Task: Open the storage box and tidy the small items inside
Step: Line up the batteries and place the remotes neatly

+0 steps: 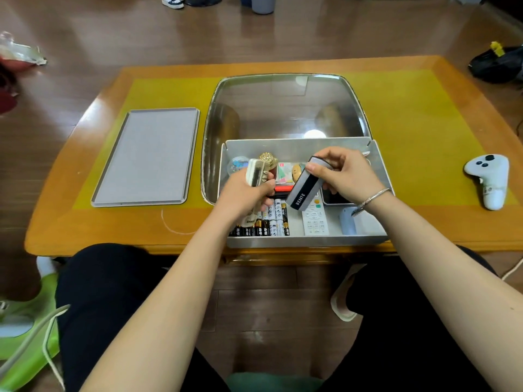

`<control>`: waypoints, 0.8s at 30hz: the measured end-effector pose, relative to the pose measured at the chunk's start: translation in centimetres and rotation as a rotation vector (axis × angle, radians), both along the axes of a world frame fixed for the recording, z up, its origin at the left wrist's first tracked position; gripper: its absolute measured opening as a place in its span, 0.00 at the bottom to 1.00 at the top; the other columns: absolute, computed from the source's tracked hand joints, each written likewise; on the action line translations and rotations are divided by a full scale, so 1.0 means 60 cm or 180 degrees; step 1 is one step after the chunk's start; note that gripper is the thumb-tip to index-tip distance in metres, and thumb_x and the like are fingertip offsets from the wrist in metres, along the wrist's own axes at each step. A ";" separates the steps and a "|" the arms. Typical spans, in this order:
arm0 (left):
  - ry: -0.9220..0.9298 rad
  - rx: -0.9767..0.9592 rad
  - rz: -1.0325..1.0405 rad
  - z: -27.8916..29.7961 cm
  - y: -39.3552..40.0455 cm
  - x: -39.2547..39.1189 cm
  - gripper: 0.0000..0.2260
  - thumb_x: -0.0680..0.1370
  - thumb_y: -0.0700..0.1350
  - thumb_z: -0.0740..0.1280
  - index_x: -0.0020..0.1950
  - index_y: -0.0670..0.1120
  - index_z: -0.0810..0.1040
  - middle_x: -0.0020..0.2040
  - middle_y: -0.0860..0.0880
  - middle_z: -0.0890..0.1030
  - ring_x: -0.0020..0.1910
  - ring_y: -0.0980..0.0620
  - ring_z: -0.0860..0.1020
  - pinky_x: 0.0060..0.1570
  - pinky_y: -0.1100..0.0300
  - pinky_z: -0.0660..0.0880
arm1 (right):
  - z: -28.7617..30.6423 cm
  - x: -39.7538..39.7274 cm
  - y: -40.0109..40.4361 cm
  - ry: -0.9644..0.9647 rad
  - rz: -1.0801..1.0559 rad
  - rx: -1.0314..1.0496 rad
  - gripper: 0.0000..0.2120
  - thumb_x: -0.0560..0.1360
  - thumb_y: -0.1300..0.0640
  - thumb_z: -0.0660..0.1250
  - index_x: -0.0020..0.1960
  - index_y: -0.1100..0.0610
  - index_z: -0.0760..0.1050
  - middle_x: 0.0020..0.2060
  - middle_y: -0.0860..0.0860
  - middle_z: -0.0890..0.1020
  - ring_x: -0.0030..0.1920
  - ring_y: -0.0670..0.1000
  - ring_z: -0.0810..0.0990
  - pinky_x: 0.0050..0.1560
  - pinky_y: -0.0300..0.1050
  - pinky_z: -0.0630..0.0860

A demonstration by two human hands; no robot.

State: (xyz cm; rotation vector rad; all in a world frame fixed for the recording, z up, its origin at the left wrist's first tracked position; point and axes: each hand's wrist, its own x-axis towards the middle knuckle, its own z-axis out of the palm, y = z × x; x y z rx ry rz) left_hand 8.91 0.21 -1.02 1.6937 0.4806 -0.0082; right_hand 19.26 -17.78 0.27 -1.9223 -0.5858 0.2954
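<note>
**Both hands busy over the open box**

The grey box (300,148) sits at the table's (85,222) near edge, its lid (147,157) lying flat to the left, well apart. The left hand (243,193) grips a pale stapler-like tool (254,171) above the box. The right hand (345,174) pinches the top of a grey-and-black case (302,190) (marked BENTE), tilted over the middle. Inside lie a row of batteries (271,222) along the near wall and a white remote (315,219) beside them. A white controller (489,182) rests far right.
</note>
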 end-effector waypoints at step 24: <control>-0.0390 0.0509 -0.0412 0.018 -0.046 0.008 0.18 0.84 0.54 0.50 0.54 0.52 0.78 0.46 0.56 0.82 0.47 0.62 0.79 0.45 0.69 0.74 | 0.010 -0.025 0.016 0.0111 0.0265 -0.0454 0.16 0.76 0.48 0.65 0.33 0.54 0.77 0.30 0.53 0.76 0.31 0.53 0.74 0.35 0.51 0.71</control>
